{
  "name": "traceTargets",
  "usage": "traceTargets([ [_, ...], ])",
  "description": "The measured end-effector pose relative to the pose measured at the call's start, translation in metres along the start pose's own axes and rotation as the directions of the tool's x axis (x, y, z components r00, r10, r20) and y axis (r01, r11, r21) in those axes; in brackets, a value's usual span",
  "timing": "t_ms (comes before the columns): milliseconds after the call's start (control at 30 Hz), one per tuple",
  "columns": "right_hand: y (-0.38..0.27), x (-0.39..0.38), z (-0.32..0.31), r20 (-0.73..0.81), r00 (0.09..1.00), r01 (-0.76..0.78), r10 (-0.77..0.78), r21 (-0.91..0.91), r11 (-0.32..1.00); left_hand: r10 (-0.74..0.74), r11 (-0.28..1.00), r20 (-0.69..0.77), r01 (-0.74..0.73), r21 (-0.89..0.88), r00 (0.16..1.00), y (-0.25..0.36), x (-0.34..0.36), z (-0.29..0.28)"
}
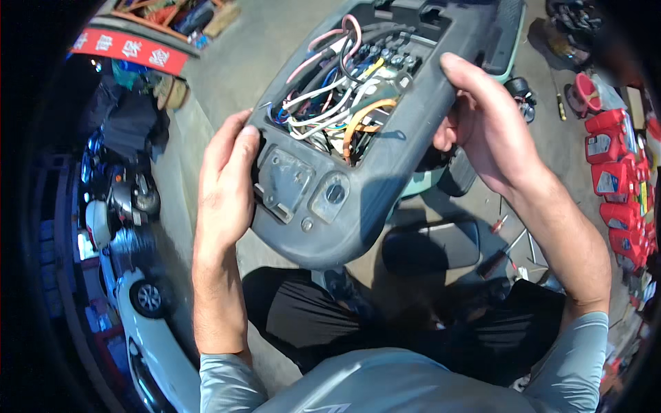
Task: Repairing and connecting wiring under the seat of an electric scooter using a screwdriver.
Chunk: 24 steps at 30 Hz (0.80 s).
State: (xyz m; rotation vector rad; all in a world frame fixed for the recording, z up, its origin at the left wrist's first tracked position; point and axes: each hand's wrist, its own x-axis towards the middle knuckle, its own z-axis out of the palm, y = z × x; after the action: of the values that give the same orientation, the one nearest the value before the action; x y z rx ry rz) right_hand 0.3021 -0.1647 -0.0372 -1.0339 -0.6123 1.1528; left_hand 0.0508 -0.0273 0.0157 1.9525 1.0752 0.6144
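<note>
A dark grey plastic scooter housing with a rounded near end fills the upper middle. Its rectangular opening is packed with a tangle of wires in white, pink, yellow, orange and black, with metal terminals near the far end. Close to me, the housing carries a square plate and a round lock-like fitting. My left hand grips the left edge, thumb on the rim. On the right edge, my right hand holds on with its thumb on top and fingers curled beneath. What supports the housing underneath is largely hidden.
Below the housing lies a flat dark panel on the concrete floor, with screwdrivers beside it. Red bottles line the right side near a pink funnel-like container. A white car and a red banner are at left.
</note>
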Motion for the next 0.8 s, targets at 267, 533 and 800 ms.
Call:
traceTargets([
  [267,0.018,0.003,0.011,-0.232,0.973,-0.027,0.023,-0.016,1.0,0.097,0.987,0.047,-0.102,0.122,0.994,-0.024,0.013,-0.002],
  [533,0.019,-0.014,0.025,-0.321,0.946,0.004,-0.053,-0.151,0.988,0.276,0.935,0.042,-0.279,0.219,0.96,-0.034,0.005,-0.002],
  [800,0.025,-0.031,0.02,-0.312,0.948,0.009,-0.057,-0.154,0.988,0.25,0.96,0.047,-0.254,0.121,0.967,-0.025,-0.016,-0.001],
])
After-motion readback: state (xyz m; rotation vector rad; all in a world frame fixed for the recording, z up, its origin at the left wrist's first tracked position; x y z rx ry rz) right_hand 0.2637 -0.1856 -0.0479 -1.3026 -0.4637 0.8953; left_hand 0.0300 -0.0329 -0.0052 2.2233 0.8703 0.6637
